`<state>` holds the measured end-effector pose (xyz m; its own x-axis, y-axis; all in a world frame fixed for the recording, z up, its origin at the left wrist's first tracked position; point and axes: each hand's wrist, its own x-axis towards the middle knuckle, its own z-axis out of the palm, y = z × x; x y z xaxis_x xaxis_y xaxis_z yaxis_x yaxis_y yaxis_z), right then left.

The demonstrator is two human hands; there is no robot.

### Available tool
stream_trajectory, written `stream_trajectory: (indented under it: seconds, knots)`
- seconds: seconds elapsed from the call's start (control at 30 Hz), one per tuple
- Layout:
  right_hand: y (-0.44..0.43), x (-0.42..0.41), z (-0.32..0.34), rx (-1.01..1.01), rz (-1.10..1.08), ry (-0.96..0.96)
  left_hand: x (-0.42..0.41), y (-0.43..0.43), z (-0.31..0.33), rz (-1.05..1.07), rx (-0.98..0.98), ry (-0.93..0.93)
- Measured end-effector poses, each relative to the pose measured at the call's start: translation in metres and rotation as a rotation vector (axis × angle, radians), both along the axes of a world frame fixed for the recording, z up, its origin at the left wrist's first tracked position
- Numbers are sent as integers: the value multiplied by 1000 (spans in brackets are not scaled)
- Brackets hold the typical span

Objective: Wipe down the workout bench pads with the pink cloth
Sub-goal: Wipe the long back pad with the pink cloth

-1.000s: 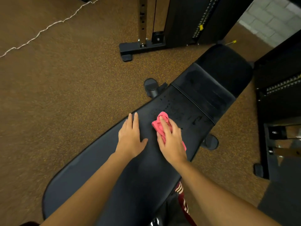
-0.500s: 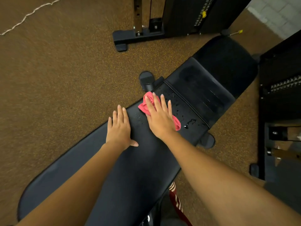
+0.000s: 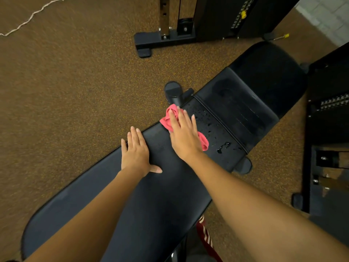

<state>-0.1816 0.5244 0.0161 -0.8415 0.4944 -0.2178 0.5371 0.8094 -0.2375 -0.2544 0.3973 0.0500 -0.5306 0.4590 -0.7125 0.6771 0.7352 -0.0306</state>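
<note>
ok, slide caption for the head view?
Right hand presses pink cloth on wet bench pad, left hand flat beside it.

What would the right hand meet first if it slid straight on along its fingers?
The right hand, pressing the pink cloth, would likely run off the pad and reach the round black bench fitting; depth unclear.

Pink cloth (image 3: 171, 118) – black bench pads (image 3: 151, 195) – brown orange-flecked floor (image 3: 75, 91).

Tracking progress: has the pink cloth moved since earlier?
Yes. The crumpled pink cloth slid across the black bench pad toward the round black foot cap.
</note>
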Motion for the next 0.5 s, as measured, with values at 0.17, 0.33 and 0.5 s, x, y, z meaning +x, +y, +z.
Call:
stream_trajectory:
  seconds: [0.17, 0.33, 0.5]
  knots:
    - [-36, -4, 5, -91, 192, 39, 1, 1, -2, 40, 3, 38]
    - [-38, 0, 2, 1, 322, 70, 0, -4, -3, 77, 18, 21]
    - [4, 2, -5, 106, 142, 57, 1, -2, -2, 17, 16, 24]
